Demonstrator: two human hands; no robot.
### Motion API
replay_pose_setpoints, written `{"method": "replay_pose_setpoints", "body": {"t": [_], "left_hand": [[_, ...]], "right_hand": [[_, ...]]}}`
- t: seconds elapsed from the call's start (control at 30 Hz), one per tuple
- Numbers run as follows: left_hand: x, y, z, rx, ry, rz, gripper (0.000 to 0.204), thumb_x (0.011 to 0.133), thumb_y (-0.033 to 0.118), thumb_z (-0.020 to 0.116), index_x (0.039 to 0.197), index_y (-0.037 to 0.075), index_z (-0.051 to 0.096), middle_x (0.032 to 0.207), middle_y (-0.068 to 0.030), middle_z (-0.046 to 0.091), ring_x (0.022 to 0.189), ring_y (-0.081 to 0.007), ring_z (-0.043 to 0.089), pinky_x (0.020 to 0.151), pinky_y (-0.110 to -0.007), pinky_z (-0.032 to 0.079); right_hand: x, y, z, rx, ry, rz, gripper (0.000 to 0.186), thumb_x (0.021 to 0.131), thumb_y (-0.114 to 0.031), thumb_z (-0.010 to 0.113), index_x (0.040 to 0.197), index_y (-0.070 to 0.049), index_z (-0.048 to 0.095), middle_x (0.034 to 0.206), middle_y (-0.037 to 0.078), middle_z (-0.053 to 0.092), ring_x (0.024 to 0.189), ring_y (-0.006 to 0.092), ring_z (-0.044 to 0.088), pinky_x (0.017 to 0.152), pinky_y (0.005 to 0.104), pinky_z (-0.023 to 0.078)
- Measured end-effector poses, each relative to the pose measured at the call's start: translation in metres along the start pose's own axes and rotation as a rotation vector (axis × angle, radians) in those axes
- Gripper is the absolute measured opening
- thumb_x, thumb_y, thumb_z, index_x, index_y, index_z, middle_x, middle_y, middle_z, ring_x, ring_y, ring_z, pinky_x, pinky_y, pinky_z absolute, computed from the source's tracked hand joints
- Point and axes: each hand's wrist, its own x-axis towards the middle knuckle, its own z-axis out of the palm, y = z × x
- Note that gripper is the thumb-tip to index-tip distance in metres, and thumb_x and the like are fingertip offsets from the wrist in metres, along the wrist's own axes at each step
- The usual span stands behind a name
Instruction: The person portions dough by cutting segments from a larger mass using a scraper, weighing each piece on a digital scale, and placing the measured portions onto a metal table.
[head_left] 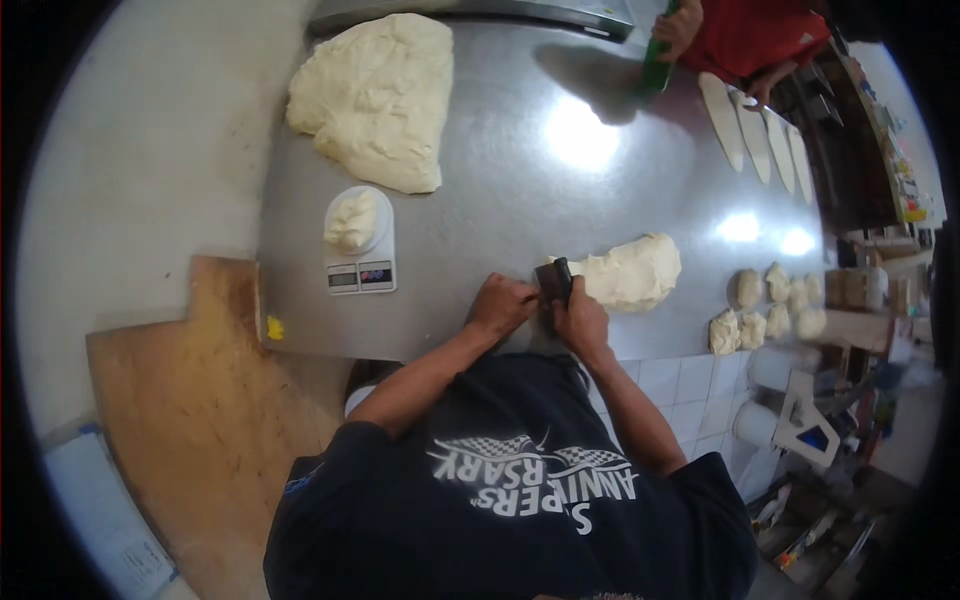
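My right hand (582, 320) grips the black handle of a dough scraper (554, 281), whose blade stands at the left end of a long piece of pale dough (632, 275). Close to the blade on its left is my left hand (504, 304), fingers curled in; what they hold, if anything, is hidden. Farther left a white digital kitchen scale (345, 280) carries a small lump of dough (352, 221). Behind it a large slab of dough (375, 95) spreads over the far left of the metal table (490, 190).
Several dough balls (752, 330) sit at the table's right end. At the far right lie several long flattened dough strips (755, 140), beside a co-worker in a red shirt (755, 40) holding a green object (657, 65). A metal tray (560, 12) borders the far edge.
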Motion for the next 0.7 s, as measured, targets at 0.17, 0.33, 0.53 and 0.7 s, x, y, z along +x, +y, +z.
{"method": "replay_pose_setpoints", "body": {"t": [0.17, 0.33, 0.53, 0.7], "left_hand": [[-0.004, -0.013, -0.024, 0.056, 0.248, -0.033, 0.011, 0.090, 0.024, 0.074, 0.089, 0.013, 0.076, 0.082, -0.0070, 0.074, 0.081, -0.0296, 0.070, 0.086, -0.043, 0.048], [-0.012, -0.073, -0.153, 0.327, 0.754, -0.099, 0.018, 0.091, 0.021, 0.077, 0.106, 0.012, 0.079, 0.088, -0.0074, 0.074, 0.092, -0.0296, 0.068, 0.090, -0.044, 0.047], [-0.039, -0.122, -0.211, 0.757, 0.701, -0.352, 0.041, 0.093, 0.033, 0.074, 0.127, 0.010, 0.075, 0.140, -0.0166, 0.057, 0.138, -0.0413, 0.038, 0.113, -0.055, 0.031], [-0.020, -0.071, -0.122, 0.322, 0.652, -0.182, 0.043, 0.088, 0.030, 0.076, 0.124, 0.006, 0.074, 0.136, -0.0186, 0.063, 0.130, -0.0423, 0.051, 0.113, -0.056, 0.036]], "right_hand": [[0.017, -0.024, 0.013, 0.030, -0.031, 0.077, 0.043, 0.092, -0.026, 0.071, 0.116, -0.002, 0.044, 0.086, 0.031, 0.071, 0.082, 0.0530, 0.069, 0.073, 0.0620, 0.053], [0.022, -0.009, 0.027, 0.221, -0.008, 0.062, 0.047, 0.089, -0.029, 0.077, 0.114, -0.003, 0.047, 0.091, 0.033, 0.070, 0.088, 0.0553, 0.068, 0.075, 0.0592, 0.053], [0.033, 0.005, 0.032, 0.369, 0.003, -0.025, 0.047, 0.086, -0.026, 0.081, 0.114, 0.000, 0.053, 0.090, 0.027, 0.072, 0.083, 0.0461, 0.071, 0.075, 0.0519, 0.055], [0.021, -0.003, -0.006, 0.924, -0.138, 0.273, 0.045, 0.089, -0.020, 0.079, 0.123, 0.003, 0.063, 0.104, 0.013, 0.073, 0.088, 0.0228, 0.070, 0.079, 0.0370, 0.057]]}}
